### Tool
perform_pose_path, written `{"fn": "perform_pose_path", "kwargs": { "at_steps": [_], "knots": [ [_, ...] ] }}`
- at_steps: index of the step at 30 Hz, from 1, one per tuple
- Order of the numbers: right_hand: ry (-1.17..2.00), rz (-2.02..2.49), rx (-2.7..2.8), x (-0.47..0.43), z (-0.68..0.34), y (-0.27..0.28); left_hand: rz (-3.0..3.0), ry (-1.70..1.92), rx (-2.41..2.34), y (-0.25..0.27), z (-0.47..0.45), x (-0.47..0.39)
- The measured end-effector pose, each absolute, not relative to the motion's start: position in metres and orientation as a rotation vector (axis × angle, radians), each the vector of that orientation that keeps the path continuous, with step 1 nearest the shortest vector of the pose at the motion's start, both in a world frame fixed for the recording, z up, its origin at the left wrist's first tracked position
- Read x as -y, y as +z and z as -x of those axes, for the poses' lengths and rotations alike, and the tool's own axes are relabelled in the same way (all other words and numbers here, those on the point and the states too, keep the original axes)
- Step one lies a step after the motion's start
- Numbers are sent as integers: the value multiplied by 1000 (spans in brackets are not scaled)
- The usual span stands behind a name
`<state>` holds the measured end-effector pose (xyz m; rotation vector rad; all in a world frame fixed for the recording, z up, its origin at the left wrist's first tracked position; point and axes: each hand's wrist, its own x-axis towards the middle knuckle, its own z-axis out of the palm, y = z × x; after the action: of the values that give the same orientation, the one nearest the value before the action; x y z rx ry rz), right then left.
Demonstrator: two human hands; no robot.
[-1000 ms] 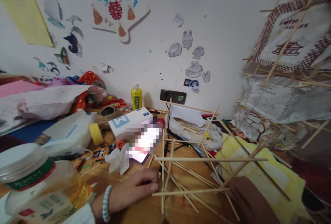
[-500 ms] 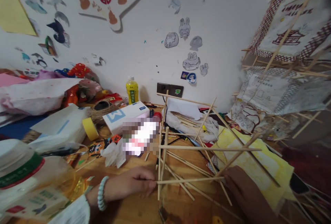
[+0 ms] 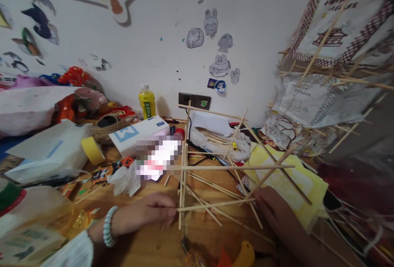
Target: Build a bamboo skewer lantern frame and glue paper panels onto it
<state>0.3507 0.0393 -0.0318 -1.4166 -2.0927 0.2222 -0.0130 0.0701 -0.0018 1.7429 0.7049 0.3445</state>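
A frame of thin wooden sticks (image 3: 237,168) stands over the wooden table, held between my two hands. My left hand (image 3: 158,209), with a pale bead bracelet (image 3: 109,226) on the wrist, pinches the left end of the frame's lowest front stick (image 3: 215,206). At that stick's right end, my right hand (image 3: 271,207) is closed near a joint where sticks cross; some of its fingers are hidden. Several loose sticks (image 3: 212,183) lie on the table behind and below the frame.
At the left are a yellow tape roll (image 3: 92,150), a white box (image 3: 140,135), crumpled tissue (image 3: 126,180) and a large plastic jar (image 3: 37,205). A yellow drink bottle (image 3: 147,102) stands by the wall. Yellow paper (image 3: 285,180) lies right, below a paper-covered stick lantern (image 3: 334,33).
The camera view has turned right and tilted down slightly, so the scene sits further left and higher. Both hands keep their hold on the stick frame, which looks much the same.
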Motion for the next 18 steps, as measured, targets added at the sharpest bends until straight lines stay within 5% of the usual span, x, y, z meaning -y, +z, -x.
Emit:
{"fn": "perform_pose_path", "kwargs": {
  "at_steps": [18],
  "knots": [
    [459, 1459, 1975, -45, -351, -40, -1738, 328, -712, -10, 18, -76]
  ]
}}
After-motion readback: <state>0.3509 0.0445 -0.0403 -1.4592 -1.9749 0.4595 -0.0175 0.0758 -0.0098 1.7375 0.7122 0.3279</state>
